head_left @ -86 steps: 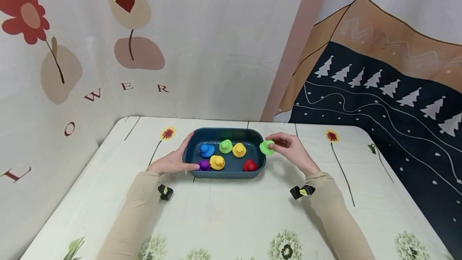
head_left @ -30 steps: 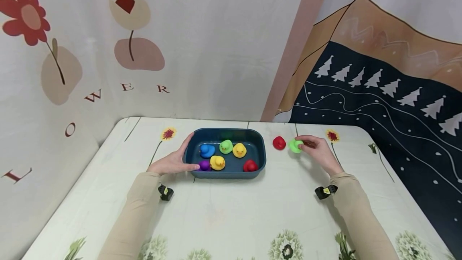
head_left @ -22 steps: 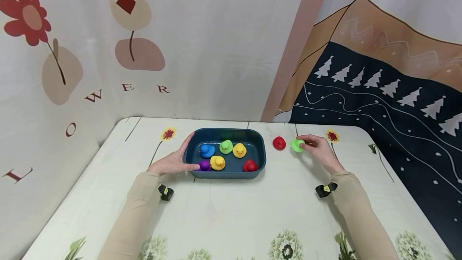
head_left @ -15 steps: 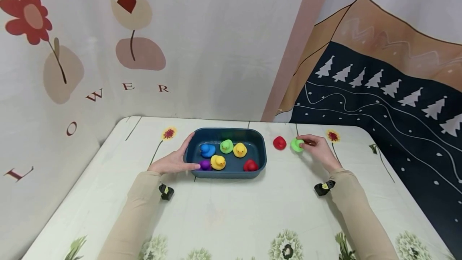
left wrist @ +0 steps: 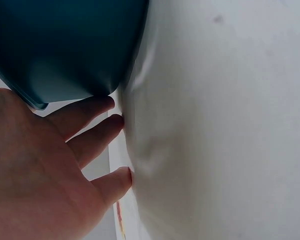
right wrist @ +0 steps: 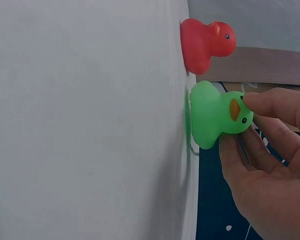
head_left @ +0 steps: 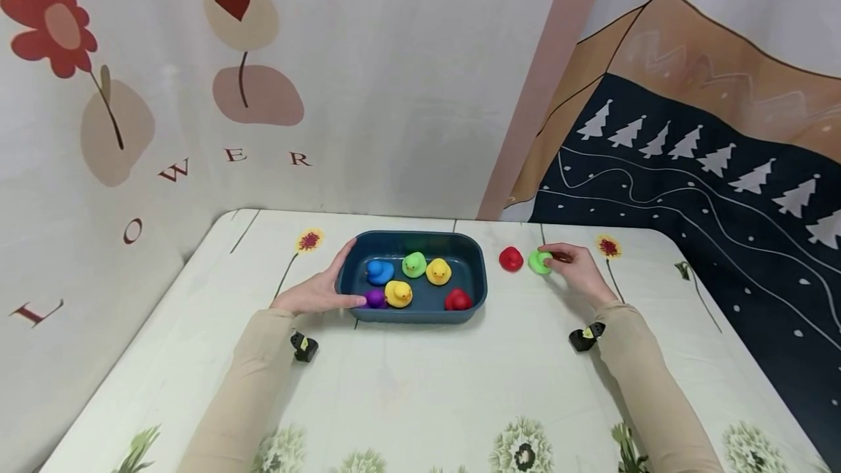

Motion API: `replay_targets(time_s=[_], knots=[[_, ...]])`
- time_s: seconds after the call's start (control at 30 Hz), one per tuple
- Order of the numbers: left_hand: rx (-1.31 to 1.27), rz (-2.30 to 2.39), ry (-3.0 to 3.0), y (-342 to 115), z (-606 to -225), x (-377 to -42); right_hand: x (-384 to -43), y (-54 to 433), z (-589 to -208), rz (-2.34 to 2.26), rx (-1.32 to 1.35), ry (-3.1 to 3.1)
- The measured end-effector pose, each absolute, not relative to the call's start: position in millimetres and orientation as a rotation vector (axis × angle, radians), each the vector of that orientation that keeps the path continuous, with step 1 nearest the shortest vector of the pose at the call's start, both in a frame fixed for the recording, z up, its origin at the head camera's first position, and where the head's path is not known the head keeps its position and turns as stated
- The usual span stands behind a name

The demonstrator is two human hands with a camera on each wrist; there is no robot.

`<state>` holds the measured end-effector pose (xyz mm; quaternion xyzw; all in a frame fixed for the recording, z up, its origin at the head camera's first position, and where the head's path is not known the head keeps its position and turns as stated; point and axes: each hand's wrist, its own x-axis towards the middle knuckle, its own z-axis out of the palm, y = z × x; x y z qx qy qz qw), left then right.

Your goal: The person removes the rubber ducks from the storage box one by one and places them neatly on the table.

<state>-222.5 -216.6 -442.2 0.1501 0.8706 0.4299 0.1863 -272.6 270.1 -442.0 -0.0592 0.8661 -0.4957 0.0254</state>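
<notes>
Carried from the tub (head_left: 420, 317), a green duck (right wrist: 206, 116) — head pinched in the right hand (head_left: 580, 271) — is just right of a red duck (head_left: 511, 259); the left hand (head_left: 317, 293), spread, touches the tub.

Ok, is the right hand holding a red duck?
No, the right hand pinches a green duck, and the red duck sits beside it.

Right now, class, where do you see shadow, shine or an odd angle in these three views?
Head: fairly even light, with a soft shadow on the cloth beside the right sleeve; left wrist: the tray looks dark, with a paler sheen low on it; right wrist: turned sideways, with a soft shadow near the right hand.
</notes>
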Motion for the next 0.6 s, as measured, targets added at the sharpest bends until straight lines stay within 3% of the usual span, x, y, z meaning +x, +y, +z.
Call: replay_targets(time_s=[0.6], knots=[[0.432, 1.214, 2.443, -216.9, -442.4, -222.5, -275.6, 270.8, -443.9, -1.538, -0.166, 2.627]])
